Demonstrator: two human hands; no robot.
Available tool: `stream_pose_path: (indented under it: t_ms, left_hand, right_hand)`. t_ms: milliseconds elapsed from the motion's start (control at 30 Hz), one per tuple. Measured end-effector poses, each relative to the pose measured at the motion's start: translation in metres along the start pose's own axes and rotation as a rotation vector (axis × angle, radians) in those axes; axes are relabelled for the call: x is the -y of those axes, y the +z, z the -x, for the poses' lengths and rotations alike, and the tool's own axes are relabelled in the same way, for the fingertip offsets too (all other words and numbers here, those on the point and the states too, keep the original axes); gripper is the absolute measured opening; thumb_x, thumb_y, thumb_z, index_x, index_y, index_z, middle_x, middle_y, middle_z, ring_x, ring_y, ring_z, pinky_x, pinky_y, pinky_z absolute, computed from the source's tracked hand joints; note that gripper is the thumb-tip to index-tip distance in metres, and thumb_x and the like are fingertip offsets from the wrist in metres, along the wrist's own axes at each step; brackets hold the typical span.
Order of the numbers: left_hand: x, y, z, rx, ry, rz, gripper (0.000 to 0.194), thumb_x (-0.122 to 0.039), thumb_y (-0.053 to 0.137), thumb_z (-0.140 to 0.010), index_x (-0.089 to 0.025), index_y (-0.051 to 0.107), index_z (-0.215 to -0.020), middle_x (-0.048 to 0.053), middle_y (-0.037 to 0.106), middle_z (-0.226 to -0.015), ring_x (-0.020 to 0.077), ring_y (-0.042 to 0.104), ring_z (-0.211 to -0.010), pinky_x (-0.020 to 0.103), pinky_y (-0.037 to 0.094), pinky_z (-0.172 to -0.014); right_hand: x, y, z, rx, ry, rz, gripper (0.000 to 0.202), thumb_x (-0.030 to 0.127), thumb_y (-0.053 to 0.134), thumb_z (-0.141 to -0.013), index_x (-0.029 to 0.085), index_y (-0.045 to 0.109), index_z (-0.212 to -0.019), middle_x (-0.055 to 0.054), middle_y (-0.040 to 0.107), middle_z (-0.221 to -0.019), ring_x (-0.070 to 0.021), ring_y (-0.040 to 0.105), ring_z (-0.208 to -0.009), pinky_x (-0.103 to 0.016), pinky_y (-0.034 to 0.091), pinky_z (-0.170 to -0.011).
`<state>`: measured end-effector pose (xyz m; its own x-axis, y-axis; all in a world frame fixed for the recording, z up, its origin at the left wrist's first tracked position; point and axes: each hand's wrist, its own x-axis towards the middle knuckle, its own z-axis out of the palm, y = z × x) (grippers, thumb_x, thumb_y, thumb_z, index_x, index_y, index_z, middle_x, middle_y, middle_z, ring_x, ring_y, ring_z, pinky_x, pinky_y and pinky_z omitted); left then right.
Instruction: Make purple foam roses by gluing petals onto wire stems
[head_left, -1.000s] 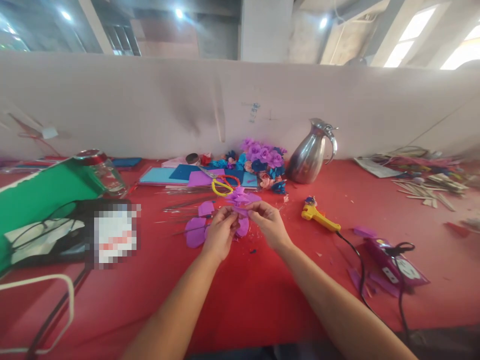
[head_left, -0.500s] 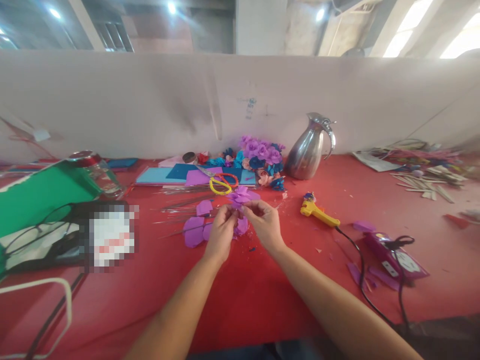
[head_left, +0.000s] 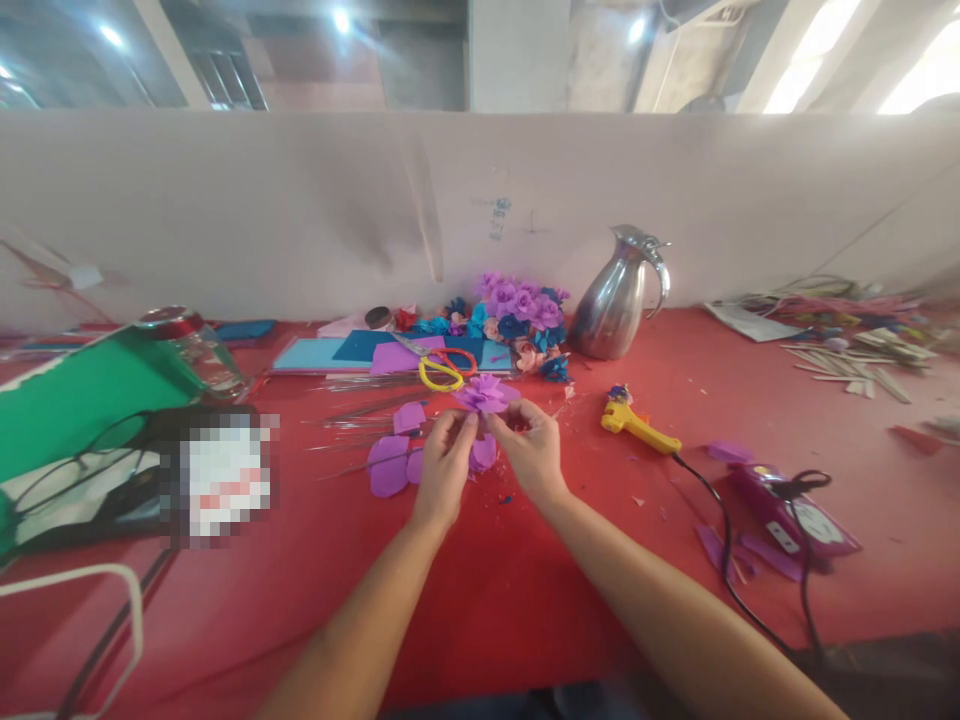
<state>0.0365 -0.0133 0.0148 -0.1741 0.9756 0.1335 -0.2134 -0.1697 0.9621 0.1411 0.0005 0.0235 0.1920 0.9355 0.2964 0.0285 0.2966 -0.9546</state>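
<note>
Purple paper flower [head_left: 485, 393] pinched up, to the near left of the steel jug [head_left: 616, 300]

On the red table [head_left: 517, 590] the steel jug stands upright by the back wall, and everything here is placed from it; the purple paper flower is raised over the table, left of the jug and nearer the person, its petals spread; the left hand [head_left: 442, 472] has thumb and fingers closed on the flower's near left underside; the right hand [head_left: 536, 450] has thumb and fingers closed at its right side; exactly which petals each hand pinches cannot be told.

Just left of the jug sits a bunch of paper flowers [head_left: 525, 305], purple, blue and pink; farther left lie scissors [head_left: 426, 352] with yellow and red handles, resting on coloured paper sheets [head_left: 307, 355]; left of the jug and nearer, beside the left hand, lie cut purple petals [head_left: 388, 468]; in front of the jug and slightly right lies a yellow glue gun [head_left: 646, 434], its dark cord trailing nearer; well right of the jug are scattered wooden sticks [head_left: 862, 365]; well left of it a glass jar [head_left: 210, 360] with a red lid leans.
</note>
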Motion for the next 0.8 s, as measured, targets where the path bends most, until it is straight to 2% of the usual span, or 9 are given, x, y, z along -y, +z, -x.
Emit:
stream_pose_path:
  t_ms: [133, 267, 400, 567, 800]
  left_hand:
    - [-0.002, 0.000, -0.003, -0.073, -0.041, 0.087, 0.021, -0.038, 0.070, -0.073, -0.019, 0.062, -0.072, -0.002, 0.061, -0.070, 0.0105, 0.054, -0.068, 0.021, 0.041, -0.065]
    - [-0.010, 0.001, -0.004, -0.144, -0.175, 0.296, 0.021, -0.030, 0.076, -0.063, -0.018, 0.059, -0.067, -0.004, 0.058, -0.061, 0.0077, 0.052, -0.057, 0.020, 0.038, -0.056]
    - [-0.016, 0.001, -0.005, -0.159, -0.245, 0.420, 0.019, -0.022, 0.075, -0.059, -0.017, 0.058, -0.066, -0.005, 0.061, -0.063, 0.0071, 0.056, -0.058, 0.019, 0.041, -0.057]
    - [-0.014, 0.000, -0.004, -0.119, -0.286, 0.512, 0.016, -0.018, 0.073, -0.061, -0.017, 0.059, -0.069, -0.004, 0.061, -0.065, 0.0057, 0.053, -0.054, 0.018, 0.041, -0.053]
    - [-0.016, -0.001, -0.005, 0.016, -0.331, 0.503, 0.013, -0.021, 0.069, -0.065, -0.017, 0.057, -0.065, -0.004, 0.053, -0.058, 0.0044, 0.040, -0.046, 0.019, 0.036, -0.046]
  right_hand:
    - [0.002, 0.001, 0.003, 0.001, -0.020, 0.012, 0.013, 0.031, 0.065, -0.072, 0.019, 0.062, -0.070, 0.001, 0.059, -0.063, -0.0120, 0.049, -0.060, -0.025, 0.041, -0.059]
    - [0.000, 0.003, 0.006, -0.007, -0.042, 0.009, 0.016, 0.035, 0.068, -0.072, 0.019, 0.065, -0.077, 0.001, 0.062, -0.068, -0.0129, 0.050, -0.063, -0.026, 0.042, -0.062]
    - [-0.004, 0.006, 0.009, 0.015, 0.025, -0.095, 0.020, 0.038, 0.067, -0.072, 0.019, 0.065, -0.072, 0.000, 0.062, -0.066, -0.0138, 0.051, -0.063, -0.026, 0.041, -0.063]
    - [-0.002, 0.010, 0.009, 0.058, 0.191, -0.350, 0.026, 0.043, 0.071, -0.068, 0.018, 0.065, -0.070, -0.002, 0.066, -0.067, -0.0152, 0.056, -0.066, -0.027, 0.043, -0.064]
    - [0.004, 0.008, 0.006, 0.110, 0.296, -0.481, 0.032, 0.047, 0.077, -0.059, 0.019, 0.064, -0.064, 0.000, 0.064, -0.061, -0.0133, 0.056, -0.061, -0.026, 0.045, -0.062]
